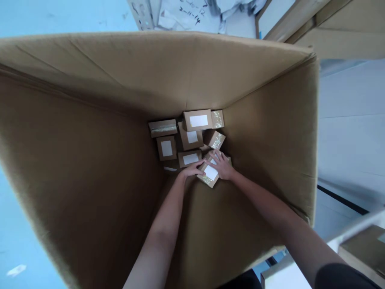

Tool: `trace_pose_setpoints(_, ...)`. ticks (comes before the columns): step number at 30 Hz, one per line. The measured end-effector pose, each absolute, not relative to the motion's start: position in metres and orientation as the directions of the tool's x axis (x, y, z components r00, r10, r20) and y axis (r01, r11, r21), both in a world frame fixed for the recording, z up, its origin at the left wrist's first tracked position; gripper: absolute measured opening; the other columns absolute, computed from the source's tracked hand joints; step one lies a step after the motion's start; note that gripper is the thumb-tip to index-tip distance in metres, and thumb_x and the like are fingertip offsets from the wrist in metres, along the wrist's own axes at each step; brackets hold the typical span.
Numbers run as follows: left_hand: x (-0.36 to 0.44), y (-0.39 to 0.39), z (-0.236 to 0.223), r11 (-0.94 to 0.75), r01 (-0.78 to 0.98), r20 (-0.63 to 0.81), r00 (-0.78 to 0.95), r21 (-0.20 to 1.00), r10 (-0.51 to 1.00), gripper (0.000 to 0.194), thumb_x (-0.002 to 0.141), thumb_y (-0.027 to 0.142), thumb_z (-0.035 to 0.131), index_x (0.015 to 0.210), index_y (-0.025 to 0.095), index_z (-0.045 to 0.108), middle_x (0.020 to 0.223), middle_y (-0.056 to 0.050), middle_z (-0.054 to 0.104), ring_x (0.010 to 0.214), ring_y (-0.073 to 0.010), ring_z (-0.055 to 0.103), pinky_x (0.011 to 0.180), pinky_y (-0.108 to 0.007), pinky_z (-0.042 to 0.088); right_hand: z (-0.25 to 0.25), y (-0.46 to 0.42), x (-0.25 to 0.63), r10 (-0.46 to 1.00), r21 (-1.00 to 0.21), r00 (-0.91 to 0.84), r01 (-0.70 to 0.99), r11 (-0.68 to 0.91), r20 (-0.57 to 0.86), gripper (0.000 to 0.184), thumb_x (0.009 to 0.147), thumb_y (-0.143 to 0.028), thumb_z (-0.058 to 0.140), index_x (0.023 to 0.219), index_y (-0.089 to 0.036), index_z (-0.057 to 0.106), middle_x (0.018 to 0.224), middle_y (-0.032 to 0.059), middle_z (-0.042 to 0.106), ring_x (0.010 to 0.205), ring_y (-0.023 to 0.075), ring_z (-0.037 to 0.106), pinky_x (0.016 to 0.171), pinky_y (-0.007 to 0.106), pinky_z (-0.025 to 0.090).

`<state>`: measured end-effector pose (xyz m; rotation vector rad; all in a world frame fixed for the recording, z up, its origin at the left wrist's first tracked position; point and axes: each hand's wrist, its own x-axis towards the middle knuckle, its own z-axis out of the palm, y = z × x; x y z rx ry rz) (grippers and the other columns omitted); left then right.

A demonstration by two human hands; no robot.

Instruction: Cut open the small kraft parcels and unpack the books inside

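Deep inside a large open cardboard carton (264, 120), both my arms reach down to the small boxes at its bottom. A small cardboard box (211, 172) with a white label and clear tape on its end lies at a slant between my hands. My left hand (193, 169) grips its left side, fingers and thumb at the edge. My right hand (223, 165) holds it from the right, its fingers reaching over the top and far edge. Just left of it is another labelled box (180, 159). Behind it sits a box with shiny tape (217, 140).
Several more small boxes lie at the carton's bottom, among them a labelled box (185, 114) by the far wall and a taped box (163, 126) at the left. High carton walls surround my arms. Outside stand a white sack (186, 16) and other cardboard (355, 28).
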<state>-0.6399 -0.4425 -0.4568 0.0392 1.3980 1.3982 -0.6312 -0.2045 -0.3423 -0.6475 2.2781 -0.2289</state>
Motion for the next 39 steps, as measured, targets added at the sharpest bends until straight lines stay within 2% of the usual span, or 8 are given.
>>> trace_pose_setpoints(4,-0.625,-0.373,-0.463,0.274,-0.643,-0.605,-0.374,0.715,0.702,0.085,0.057,0.042,0.088,0.137,0.024,0.067,0.146,-0.008,0.062,0.136,-0.0335,0.056,0.117,-0.045,0.041,-0.340,-0.160,-0.590,-0.265,-0.127,-0.628,-0.257,0.958,-0.732,0.104,0.082,-0.021,0.074,0.166,-0.034,0.012,0.173,0.0153,0.008,0.157,0.0447,0.000,0.120,0.071,0.011)
trace_pose_setpoints(8,-0.604,-0.333,-0.470,0.403,-0.516,-0.652,-0.540,0.756,0.532,0.065,0.077,0.042,0.076,0.137,0.022,0.065,0.142,-0.010,0.064,0.134,-0.0300,0.058,0.117,-0.043,0.041,-0.372,-0.143,-0.569,-0.016,0.076,-0.642,-0.115,0.990,-0.766,0.118,0.075,-0.025,0.082,0.166,-0.034,0.008,0.173,0.0183,0.006,0.156,0.0466,0.003,0.119,0.072,0.014)
trace_pose_setpoints(14,-0.593,-0.340,-0.465,0.648,-0.231,-0.622,-0.623,0.726,0.474,0.083,0.086,0.051,0.069,0.158,0.025,0.038,0.161,-0.014,0.043,0.143,-0.0312,0.048,0.115,-0.043,0.041,-0.407,-0.156,-0.564,0.162,0.160,-0.570,0.054,0.986,-0.805,0.134,0.067,-0.029,0.090,0.166,-0.033,0.000,0.172,0.0219,-0.003,0.156,0.0481,-0.001,0.118,0.067,0.020)
trace_pose_setpoints(17,-0.593,-0.345,-0.454,0.715,-0.068,-0.608,-0.586,0.695,0.535,0.098,0.081,0.058,0.073,0.162,0.025,0.028,0.168,-0.017,0.028,0.146,-0.0375,0.042,0.114,-0.047,0.041,-0.396,-0.154,-0.556,0.143,0.131,-0.521,0.060,0.990,-0.841,0.141,0.062,-0.036,0.093,0.166,-0.032,-0.001,0.172,0.0197,-0.013,0.155,0.0493,-0.007,0.118,0.069,0.015)
trace_pose_setpoints(21,-0.599,-0.359,-0.434,0.712,0.133,-0.479,-0.653,0.690,0.587,0.097,0.084,0.065,0.067,0.163,0.027,0.027,0.171,-0.011,0.023,0.154,-0.0397,0.025,0.120,-0.052,0.033,-0.371,-0.152,-0.561,-0.042,-0.046,-0.653,-0.011,0.999,-0.757,0.125,0.069,-0.055,0.085,0.167,-0.031,0.011,0.173,0.0155,-0.006,0.157,0.0439,-0.010,0.121,0.068,0.006)
trace_pose_setpoints(27,-0.673,-0.413,-0.424,0.847,0.154,-0.438,-0.801,0.508,0.409,0.090,0.090,0.058,0.060,0.165,0.027,0.022,0.172,-0.010,0.020,0.157,-0.0395,0.016,0.122,-0.055,0.029,-0.370,-0.185,-0.657,-0.162,-0.208,-0.806,-0.050,0.977,-0.570,0.112,0.079,-0.051,0.078,0.167,-0.030,0.012,0.174,0.0101,-0.002,0.158,0.0391,-0.004,0.124,0.058,0.016)
trace_pose_setpoints(33,-0.796,-0.447,-0.457,0.916,0.185,-0.526,-0.771,0.355,0.359,0.115,0.077,0.054,0.079,0.166,0.028,0.011,0.174,-0.010,0.006,0.159,-0.0406,0.003,0.123,-0.057,0.027,-0.421,-0.221,-0.774,-0.154,-0.238,-0.825,-0.024,0.971,-0.544,0.123,0.074,-0.042,0.084,0.167,-0.033,0.004,0.174,0.0082,-0.010,0.158,0.0404,-0.003,0.124,0.057,0.019)
trace_pose_setpoints(39,-0.870,-0.429,-0.524,0.906,0.224,-0.590,-0.697,0.360,0.407,0.136,0.064,0.052,0.091,0.166,0.028,0.004,0.175,-0.011,0.003,0.159,-0.0410,0.001,0.124,-0.057,0.024,-0.507,-0.220,-0.831,-0.159,-0.232,-0.755,-0.009,0.973,-0.637,0.134,0.068,-0.038,0.090,0.165,-0.038,-0.001,0.172,0.0078,-0.018,0.158,0.0418,-0.004,0.124,0.057,0.018)
